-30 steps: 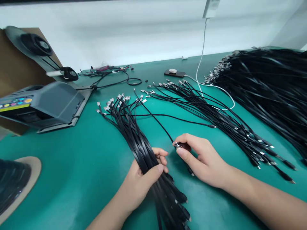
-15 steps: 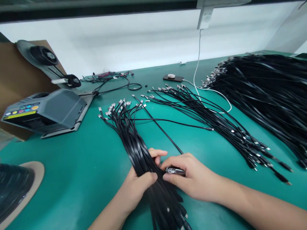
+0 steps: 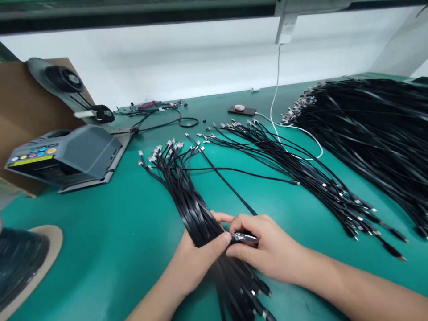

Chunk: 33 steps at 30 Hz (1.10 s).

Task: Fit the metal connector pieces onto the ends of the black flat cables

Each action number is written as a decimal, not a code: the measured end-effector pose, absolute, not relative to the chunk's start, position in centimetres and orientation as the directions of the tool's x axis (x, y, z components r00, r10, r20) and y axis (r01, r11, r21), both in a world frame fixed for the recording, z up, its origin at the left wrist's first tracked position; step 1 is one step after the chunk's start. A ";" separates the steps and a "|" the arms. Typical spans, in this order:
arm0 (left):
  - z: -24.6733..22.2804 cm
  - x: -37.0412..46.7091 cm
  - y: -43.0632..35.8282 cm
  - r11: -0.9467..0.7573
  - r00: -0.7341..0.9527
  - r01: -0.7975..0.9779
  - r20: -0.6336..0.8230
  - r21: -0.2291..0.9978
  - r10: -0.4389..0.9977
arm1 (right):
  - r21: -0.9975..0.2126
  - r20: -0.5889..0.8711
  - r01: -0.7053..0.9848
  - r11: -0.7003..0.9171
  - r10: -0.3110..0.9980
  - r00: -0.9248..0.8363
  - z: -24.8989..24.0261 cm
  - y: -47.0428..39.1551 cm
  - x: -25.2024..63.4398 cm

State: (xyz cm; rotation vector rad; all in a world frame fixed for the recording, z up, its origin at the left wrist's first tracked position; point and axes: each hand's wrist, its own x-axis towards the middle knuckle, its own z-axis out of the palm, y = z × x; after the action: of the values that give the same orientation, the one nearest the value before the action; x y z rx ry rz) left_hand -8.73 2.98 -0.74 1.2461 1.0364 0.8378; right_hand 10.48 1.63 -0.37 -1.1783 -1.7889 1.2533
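Observation:
My left hand (image 3: pixel 205 252) is wrapped round a bundle of black cables (image 3: pixel 187 196), its thumb across the top and its fingers underneath. Light-coloured connectors fan out at the far end of the bundle. The near end, with more plugs, spreads toward the bottom edge. Close against the bundle's right side, my right hand (image 3: pixel 267 247) pinches a small shiny metal tool (image 3: pixel 245 239), possibly nail clippers. Its tip is by my left thumb, and my palm and fingers hide the rest. Whether the tool touches a cable I cannot tell.
A second bundle of black cables (image 3: pixel 297 165) lies to the right, before a large cable pile (image 3: pixel 368 116). Single cables cross the green table (image 3: pixel 113 240). A grey tape-dispenser-like machine (image 3: pixel 80 151) and a spool (image 3: pixel 50 249) stand left. A phone (image 3: pixel 245 111) lies behind.
My left thumb has shifted right, toward the metal tool. The near end of the bundle has swung slightly right. My right hand has barely moved and still holds the tool.

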 end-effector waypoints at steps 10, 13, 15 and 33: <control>-0.5 -8.7 2.7 0.239 0.342 0.008 -0.228 0.971 0.912 | -0.981 -0.056 0.193 0.029 0.904 -0.425 0.1 2.0 10.9; -0.7 -8.9 3.0 0.202 0.410 0.002 -0.185 0.979 0.893 | -0.985 -0.108 0.166 -0.040 0.900 -0.422 -0.2 2.0 10.5; -0.8 -8.9 3.1 0.192 0.421 -0.014 -0.168 0.981 0.891 | -0.984 -0.139 0.161 -0.080 0.908 -0.396 -0.3 1.9 10.1; -1.0 -8.8 3.0 0.273 0.439 -0.107 -0.201 0.956 0.876 | -0.960 -0.141 -0.202 -0.196 0.956 -0.257 0.1 2.3 10.0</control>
State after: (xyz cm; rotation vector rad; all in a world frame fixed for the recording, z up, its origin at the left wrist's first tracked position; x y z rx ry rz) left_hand -8.82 2.98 -1.04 1.0894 0.8792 0.7905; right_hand 9.99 2.33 0.11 -1.0340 -1.1208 1.6142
